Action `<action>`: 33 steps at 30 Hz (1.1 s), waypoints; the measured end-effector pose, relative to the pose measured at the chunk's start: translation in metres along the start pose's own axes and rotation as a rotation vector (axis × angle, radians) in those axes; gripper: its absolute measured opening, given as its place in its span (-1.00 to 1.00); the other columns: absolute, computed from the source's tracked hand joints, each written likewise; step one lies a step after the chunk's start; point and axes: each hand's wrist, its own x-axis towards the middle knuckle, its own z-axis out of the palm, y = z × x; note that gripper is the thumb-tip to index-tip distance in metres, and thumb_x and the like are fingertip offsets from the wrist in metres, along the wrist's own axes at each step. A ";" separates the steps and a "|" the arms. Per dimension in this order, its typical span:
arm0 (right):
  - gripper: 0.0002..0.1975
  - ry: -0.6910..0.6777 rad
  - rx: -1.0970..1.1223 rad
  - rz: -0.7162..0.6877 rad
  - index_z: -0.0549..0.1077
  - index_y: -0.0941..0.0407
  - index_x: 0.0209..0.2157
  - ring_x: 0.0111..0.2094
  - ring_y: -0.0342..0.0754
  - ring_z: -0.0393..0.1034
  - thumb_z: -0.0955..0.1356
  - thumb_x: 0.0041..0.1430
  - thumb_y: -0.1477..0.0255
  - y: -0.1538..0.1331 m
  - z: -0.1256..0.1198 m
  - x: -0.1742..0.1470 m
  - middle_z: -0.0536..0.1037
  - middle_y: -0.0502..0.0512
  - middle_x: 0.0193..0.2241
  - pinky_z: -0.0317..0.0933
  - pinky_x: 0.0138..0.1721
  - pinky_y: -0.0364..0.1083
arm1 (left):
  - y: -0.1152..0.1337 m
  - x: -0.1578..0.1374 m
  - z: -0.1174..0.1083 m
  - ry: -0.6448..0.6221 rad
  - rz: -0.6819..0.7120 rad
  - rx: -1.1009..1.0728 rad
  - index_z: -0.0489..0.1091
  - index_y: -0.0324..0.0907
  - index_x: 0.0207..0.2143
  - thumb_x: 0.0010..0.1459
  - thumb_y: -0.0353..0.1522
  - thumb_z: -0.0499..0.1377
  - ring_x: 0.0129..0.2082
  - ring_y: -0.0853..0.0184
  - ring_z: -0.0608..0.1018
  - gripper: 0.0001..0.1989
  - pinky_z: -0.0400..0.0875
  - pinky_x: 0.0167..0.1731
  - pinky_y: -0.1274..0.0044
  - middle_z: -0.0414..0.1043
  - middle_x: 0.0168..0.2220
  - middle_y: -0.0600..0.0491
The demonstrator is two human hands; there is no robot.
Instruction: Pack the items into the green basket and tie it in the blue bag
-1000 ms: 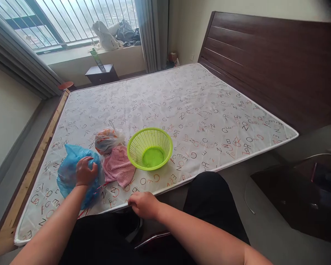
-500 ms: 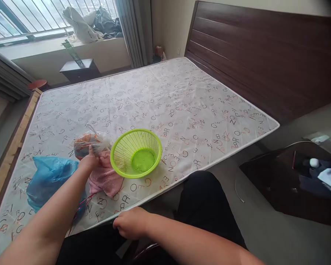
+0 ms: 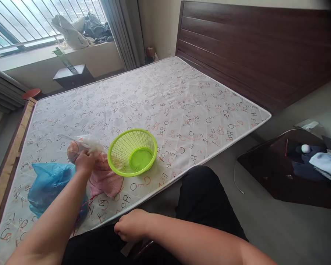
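My left hand reaches over the mattress, its fingers closed on a clear plastic bag with something orange-brown inside. Part of the bag is covered by the hand. Beneath and beside it lies a pink fluffy cloth. A crumpled blue plastic bag sits left of my forearm. Right of the cloth stands a lime-green plastic basket, with nothing in it. My right hand is curled into a loose fist by the mattress edge, over my leg, and nothing shows in it.
The letter-printed mattress runs back to a dark wooden headboard. At right, a dark cabinet carries cloths and a white round object. A small bedside table with a green glass vase stands near the window.
My left hand has gone from extended fingers over the clear bag to a grip on it, and the bag has turned and shifted. The view has tilted slightly; my right hand stays put.
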 end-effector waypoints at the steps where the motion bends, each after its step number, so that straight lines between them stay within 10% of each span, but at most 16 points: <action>1: -0.82 0.002 -0.008 0.004 0.59 0.04 -0.26 -0.38 0.05 0.57 0.32 0.25 0.36 -0.001 0.001 0.000 0.67 0.10 -0.30 0.31 -0.54 -0.10 | -0.003 -0.012 -0.009 0.066 -0.023 -0.022 0.36 -0.42 0.04 0.39 -0.21 -0.09 -0.08 0.02 0.53 -0.53 0.40 -0.08 0.22 0.48 -0.08 -0.24; 7: -0.85 0.080 -0.026 0.024 0.61 0.04 -0.27 -0.42 0.04 0.53 0.36 0.17 0.42 0.001 0.014 0.001 0.66 0.08 -0.36 0.38 -0.45 -0.07 | -0.045 -0.131 -0.047 0.355 -0.076 -0.203 0.44 -0.25 -0.10 0.23 -0.19 0.02 0.07 -0.12 0.46 -0.63 0.39 0.07 0.10 0.43 -0.14 -0.16; 14: -0.77 0.160 -0.049 0.101 0.57 0.06 -0.15 -0.30 0.04 0.53 0.30 0.24 0.42 -0.002 0.013 -0.009 0.62 0.12 -0.19 0.41 -0.32 -0.03 | -0.088 -0.250 -0.012 0.144 -0.125 -0.448 0.43 -0.10 -0.22 0.06 -0.15 0.09 0.04 -0.10 0.52 -0.69 0.46 -0.02 0.19 0.52 -0.14 -0.11; 26: -0.63 0.562 0.076 0.190 0.42 0.08 0.01 0.13 0.13 0.39 0.45 0.16 0.46 -0.044 -0.017 -0.042 0.47 0.20 0.09 0.26 0.18 0.07 | -0.056 -0.288 -0.005 -0.200 0.299 -0.767 0.30 -0.11 -0.42 -0.03 -0.17 0.04 -0.31 0.17 0.47 -0.78 0.41 -0.26 0.40 0.40 -0.42 0.06; 33: -0.60 0.503 0.208 0.356 0.29 0.09 -0.01 -0.28 0.06 0.54 0.40 0.12 0.53 -0.025 0.014 -0.046 0.56 0.09 -0.28 0.40 -0.23 -0.02 | -0.033 -0.300 -0.004 -0.309 0.368 -0.845 0.38 -0.13 -0.24 -0.07 -0.25 0.05 -0.19 0.18 0.51 -0.69 0.42 -0.12 0.43 0.48 -0.27 0.04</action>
